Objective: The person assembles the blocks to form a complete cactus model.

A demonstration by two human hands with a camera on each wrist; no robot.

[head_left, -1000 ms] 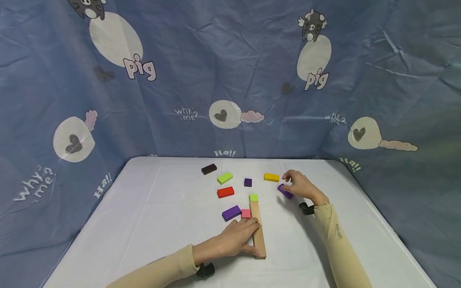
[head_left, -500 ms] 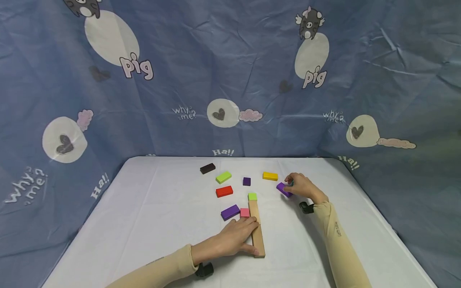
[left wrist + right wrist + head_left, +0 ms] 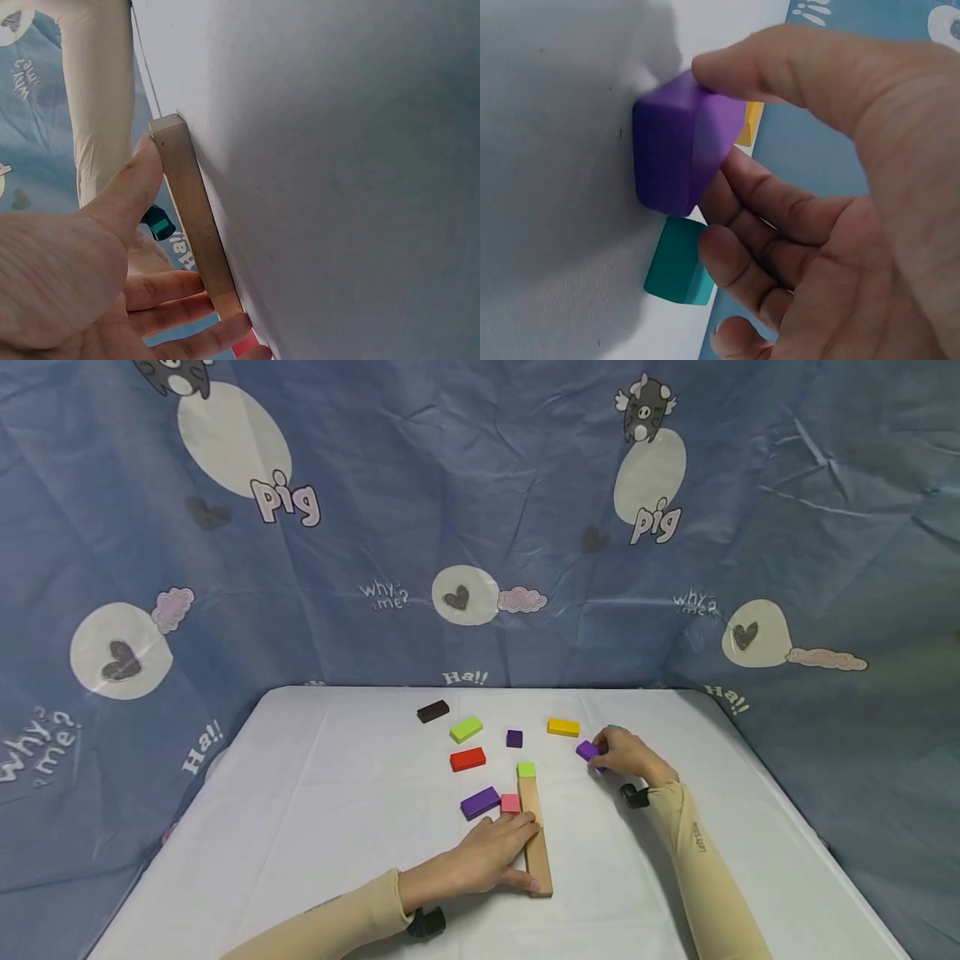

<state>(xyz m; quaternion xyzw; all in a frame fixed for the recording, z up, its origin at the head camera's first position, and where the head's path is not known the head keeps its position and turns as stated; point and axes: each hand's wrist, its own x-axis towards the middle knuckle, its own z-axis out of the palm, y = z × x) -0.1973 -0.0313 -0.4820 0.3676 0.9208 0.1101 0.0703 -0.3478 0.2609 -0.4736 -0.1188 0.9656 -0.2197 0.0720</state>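
My left hand (image 3: pixel 495 856) rests along a long wooden strip (image 3: pixel 538 864) on the table, its thumb by the near end and its fingertips over the middle. In the left wrist view those fingers lie fairly straight against the wooden strip (image 3: pixel 193 206). A light green block (image 3: pixel 527 769) sits at the strip's far end, and a pink block (image 3: pixel 510 803) beside it. My right hand (image 3: pixel 632 755) pinches a purple block (image 3: pixel 587 750) between thumb and fingers. The right wrist view shows the purple block (image 3: pixel 664 154) tilted, with a teal block (image 3: pixel 679 262) near the fingertips.
Left of the strip lie another purple block (image 3: pixel 480 802) and a red block (image 3: pixel 468 760). Farther back are a lime block (image 3: pixel 467 730), a black block (image 3: pixel 432 712), a small dark purple block (image 3: pixel 513 739) and a yellow block (image 3: pixel 563 727). A blue patterned cloth (image 3: pixel 337 543) hangs behind.
My right fingers have closed in on the purple block and now pinch it. The teal block has come into sight behind the hand. My left hand stays on the wooden strip.
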